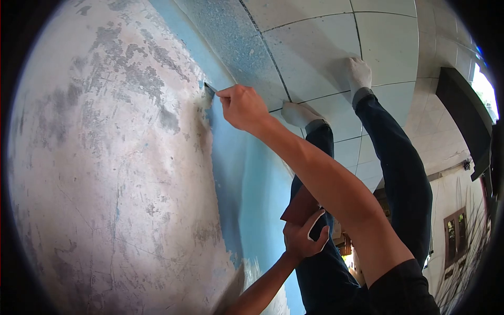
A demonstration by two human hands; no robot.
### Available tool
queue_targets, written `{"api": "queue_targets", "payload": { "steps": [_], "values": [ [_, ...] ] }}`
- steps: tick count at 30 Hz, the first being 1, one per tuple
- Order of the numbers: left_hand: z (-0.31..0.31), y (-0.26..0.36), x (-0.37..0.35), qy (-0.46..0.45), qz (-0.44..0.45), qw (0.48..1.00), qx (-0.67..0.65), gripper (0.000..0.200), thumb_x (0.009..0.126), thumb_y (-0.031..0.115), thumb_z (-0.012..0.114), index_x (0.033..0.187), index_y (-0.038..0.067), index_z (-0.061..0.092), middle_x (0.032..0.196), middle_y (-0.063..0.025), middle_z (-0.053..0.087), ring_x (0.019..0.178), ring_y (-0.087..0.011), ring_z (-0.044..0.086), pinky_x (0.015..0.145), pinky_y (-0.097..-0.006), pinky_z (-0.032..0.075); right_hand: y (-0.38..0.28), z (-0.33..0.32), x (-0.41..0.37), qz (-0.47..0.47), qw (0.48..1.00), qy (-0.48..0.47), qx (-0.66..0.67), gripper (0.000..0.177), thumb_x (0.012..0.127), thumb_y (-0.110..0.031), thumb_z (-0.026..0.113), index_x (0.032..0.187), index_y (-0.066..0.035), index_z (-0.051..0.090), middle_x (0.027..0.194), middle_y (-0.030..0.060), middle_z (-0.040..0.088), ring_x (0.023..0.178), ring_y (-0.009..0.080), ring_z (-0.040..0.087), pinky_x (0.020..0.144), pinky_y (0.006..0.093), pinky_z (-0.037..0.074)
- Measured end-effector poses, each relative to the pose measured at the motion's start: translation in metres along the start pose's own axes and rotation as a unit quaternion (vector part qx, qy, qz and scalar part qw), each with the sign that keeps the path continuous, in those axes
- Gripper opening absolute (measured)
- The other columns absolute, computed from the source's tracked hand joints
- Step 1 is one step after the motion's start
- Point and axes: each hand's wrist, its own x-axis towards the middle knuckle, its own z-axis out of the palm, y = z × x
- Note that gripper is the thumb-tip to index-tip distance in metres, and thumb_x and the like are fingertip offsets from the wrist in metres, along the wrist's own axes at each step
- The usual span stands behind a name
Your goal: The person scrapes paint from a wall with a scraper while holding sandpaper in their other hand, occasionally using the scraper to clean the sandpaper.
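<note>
My right hand [244,107] reaches across to the wall [131,173], its fingers closed round a small dark scraper [209,88]. The scraper's tip meets the wall where bare, patchy plaster borders blue paint [228,173]; most of its handle is hidden in my fist. Lower down, near my thigh, my left hand [304,239] grips a reddish-brown flat sheet [302,205], which looks like sandpaper. My right forearm and leg partly surround that sheet, so its full shape does not show.
Pale floor tiles [315,47] with dark joints run along the wall's base. My bare feet [359,73] rest on them, and my legs in dark trousers [399,163] stretch forward. A dark piece of furniture [462,115] and a brown-framed window [454,236] are at the far right.
</note>
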Motion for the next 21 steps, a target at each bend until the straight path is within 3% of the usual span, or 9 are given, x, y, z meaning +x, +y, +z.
{"api": "queue_targets", "payload": {
  "steps": [5, 11, 14, 21],
  "values": [
    [0.004, -0.002, -0.004, -0.002, -0.004, 1.000, -0.011, 0.042, 0.081, 0.029, 0.077, 0.118, 0.010, 0.076, 0.118, -0.0178, 0.075, 0.107, -0.0364, 0.071, 0.095, -0.0443, 0.055, 0.000, -0.004, 0.019, 0.068, 0.997, -0.029, 0.012, 0.032, 0.093, -0.009, 0.055, 0.110, -0.013, 0.081, 0.117, 0.0164, 0.074, 0.107, 0.0369, 0.071, 0.092, 0.0441, 0.059],
    [0.001, 0.001, 0.000, -0.005, -0.006, 1.000, -0.011, 0.040, 0.081, 0.028, 0.077, 0.117, 0.011, 0.077, 0.117, -0.0173, 0.075, 0.107, -0.0367, 0.071, 0.095, -0.0442, 0.055, 0.003, -0.004, -0.002, -0.008, 1.000, 0.001, 0.001, 0.033, 0.095, -0.012, 0.055, 0.118, -0.013, 0.079, 0.119, 0.0161, 0.074, 0.107, 0.0368, 0.071, 0.093, 0.0452, 0.059],
    [0.004, -0.001, -0.003, -0.002, -0.005, 1.000, -0.010, 0.039, 0.081, 0.029, 0.077, 0.116, 0.011, 0.077, 0.117, -0.0173, 0.075, 0.107, -0.0364, 0.071, 0.095, -0.0441, 0.055, 0.003, -0.003, 0.014, 0.041, 0.999, 0.001, 0.009, 0.033, 0.097, -0.013, 0.055, 0.121, -0.013, 0.078, 0.120, 0.0176, 0.074, 0.108, 0.0374, 0.071, 0.093, 0.0452, 0.059],
    [0.003, 0.001, 0.000, 0.008, 0.002, 1.000, -0.015, 0.040, 0.081, 0.029, 0.078, 0.117, 0.011, 0.077, 0.116, -0.0174, 0.075, 0.106, -0.0360, 0.072, 0.094, -0.0435, 0.056, 0.005, -0.003, 0.005, 0.028, 1.000, -0.002, -0.010, 0.033, 0.097, -0.012, 0.055, 0.118, -0.014, 0.079, 0.121, 0.0180, 0.073, 0.108, 0.0375, 0.072, 0.093, 0.0448, 0.059]
  ]
}}
